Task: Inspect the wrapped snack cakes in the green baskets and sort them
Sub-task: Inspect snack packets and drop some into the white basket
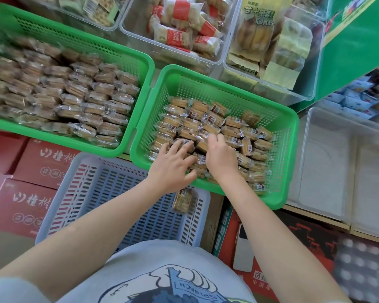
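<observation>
Both hands down in right green basket (289, 127), working the loose heap of wrapped snack cakes (232, 130). Left hand (173, 165) flat on the heap near the basket's front wall, fingers spread and straight, pressing or steadying, gripping nothing. Right hand (221, 156) just beside it toward basket centre, fingers curled down into the packs; probably pinching one cake, grip hidden by the hand, so cannot tell. Left green basket (140, 60) beside the right one, packed in neat rows, likely the sorted lot. One lone cake (182, 201) in grey basket (96, 186) below the right basket's front edge, probably a reject.
</observation>
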The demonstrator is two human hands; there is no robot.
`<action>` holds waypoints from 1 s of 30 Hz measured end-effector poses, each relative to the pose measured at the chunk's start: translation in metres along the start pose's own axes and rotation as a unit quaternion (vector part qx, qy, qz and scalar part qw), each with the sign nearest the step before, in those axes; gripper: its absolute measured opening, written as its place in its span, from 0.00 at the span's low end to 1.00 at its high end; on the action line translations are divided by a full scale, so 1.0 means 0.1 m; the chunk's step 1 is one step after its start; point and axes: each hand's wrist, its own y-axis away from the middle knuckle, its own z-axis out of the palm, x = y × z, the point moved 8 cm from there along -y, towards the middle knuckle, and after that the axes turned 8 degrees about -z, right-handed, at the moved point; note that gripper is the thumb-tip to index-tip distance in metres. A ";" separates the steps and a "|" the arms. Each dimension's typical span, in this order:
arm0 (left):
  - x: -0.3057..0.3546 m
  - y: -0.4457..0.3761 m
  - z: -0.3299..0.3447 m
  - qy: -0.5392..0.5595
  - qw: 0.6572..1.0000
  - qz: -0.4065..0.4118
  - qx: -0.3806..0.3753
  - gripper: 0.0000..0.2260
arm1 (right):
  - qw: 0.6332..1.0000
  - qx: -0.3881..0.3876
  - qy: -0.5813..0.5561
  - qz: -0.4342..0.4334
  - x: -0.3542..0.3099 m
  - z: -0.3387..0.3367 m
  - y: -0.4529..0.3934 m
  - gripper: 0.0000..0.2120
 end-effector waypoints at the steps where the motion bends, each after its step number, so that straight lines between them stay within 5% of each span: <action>1: 0.00 0.00 0.00 -0.001 1.000 0.000 -0.001 0.25 | 1.000 0.007 -0.021 0.004 -0.01 -0.03 0.01 0.06; 6: 0.01 0.00 -0.01 -0.003 1.000 0.004 -0.010 0.26 | 0.990 0.019 -0.138 0.009 -0.04 -0.16 0.11 0.05; 10: -0.01 0.00 0.00 0.010 1.000 0.007 -0.022 0.26 | 0.977 0.154 -0.146 0.016 0.02 -0.57 0.31 0.07; 14: -0.02 0.02 -0.10 0.075 0.997 -0.002 -0.025 0.22 | 0.914 0.267 -0.290 0.094 0.15 -1.00 0.69 0.05; 16: 0.00 0.11 -0.34 0.212 0.976 -0.037 0.021 0.18 | 0.870 0.266 -0.388 0.146 0.20 -1.04 0.84 0.05; 17: 0.00 0.19 -0.50 0.327 0.942 -0.067 0.036 0.16 | 0.843 0.252 -0.446 0.166 0.21 -1.02 0.89 0.05; 19: 0.10 0.39 -0.66 0.583 0.804 -0.115 -0.016 0.14 | 0.797 0.219 -0.533 0.181 0.17 -0.93 0.95 0.06; 21: 0.28 0.54 -0.75 0.734 0.665 -0.112 -0.080 0.13 | 0.784 0.194 -0.563 0.175 0.11 -0.87 1.00 0.05; 22: 0.33 0.60 -0.78 0.770 0.623 -0.103 -0.088 0.11 | 0.782 0.183 -0.572 0.167 0.07 -0.85 1.03 0.05; 26: 0.32 0.78 -0.79 0.836 0.530 -0.112 -0.089 0.13 | 0.794 0.168 -0.566 0.148 -0.04 -0.89 1.19 0.07; 30: 0.36 0.96 -0.78 0.839 0.526 -0.101 -0.100 0.16 | 0.794 0.163 -0.571 0.128 -0.07 -0.93 1.36 0.16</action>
